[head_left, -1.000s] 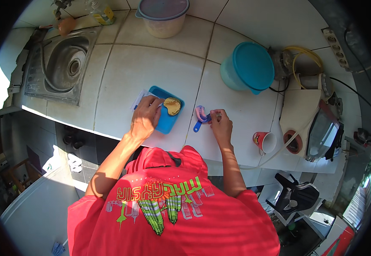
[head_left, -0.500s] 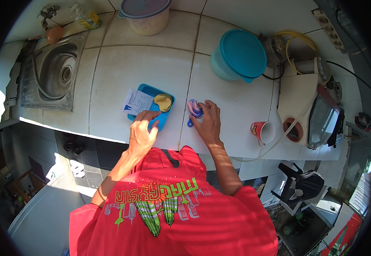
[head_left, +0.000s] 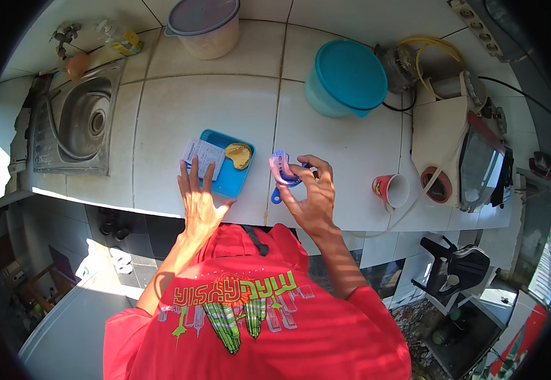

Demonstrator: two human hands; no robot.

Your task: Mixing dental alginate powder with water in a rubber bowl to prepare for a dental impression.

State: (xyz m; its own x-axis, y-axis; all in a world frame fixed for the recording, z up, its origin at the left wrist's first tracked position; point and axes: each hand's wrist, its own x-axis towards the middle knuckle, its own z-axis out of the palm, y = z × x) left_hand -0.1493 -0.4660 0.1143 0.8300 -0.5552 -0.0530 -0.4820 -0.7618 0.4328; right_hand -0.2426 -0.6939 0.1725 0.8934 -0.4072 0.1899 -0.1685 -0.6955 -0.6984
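A blue-purple dental tray [head_left: 284,166] bearing a pink filling [head_left: 275,169] is pinched between the thumb and forefinger of the right hand [head_left: 315,197]; whether it is raised off the tile cannot be told. The left hand [head_left: 200,212] is shown with fingers spread over a printed slip [head_left: 206,156], which is laid across the left rim of a shallow blue box [head_left: 228,183] — contact cannot be confirmed. A yellow cast [head_left: 238,156] is seated inside the box. The step in hand is judged to be the positioning of the dental tray; for any lift, a steady grip that spares the filling would be called for. The front edge of the tiled counter [head_left: 206,101] is crossed by both forearms. Room for movement is offered by tile beyond the hands, bounded at right by a red cup [head_left: 397,191] and a teal-lidded tub [head_left: 351,75].
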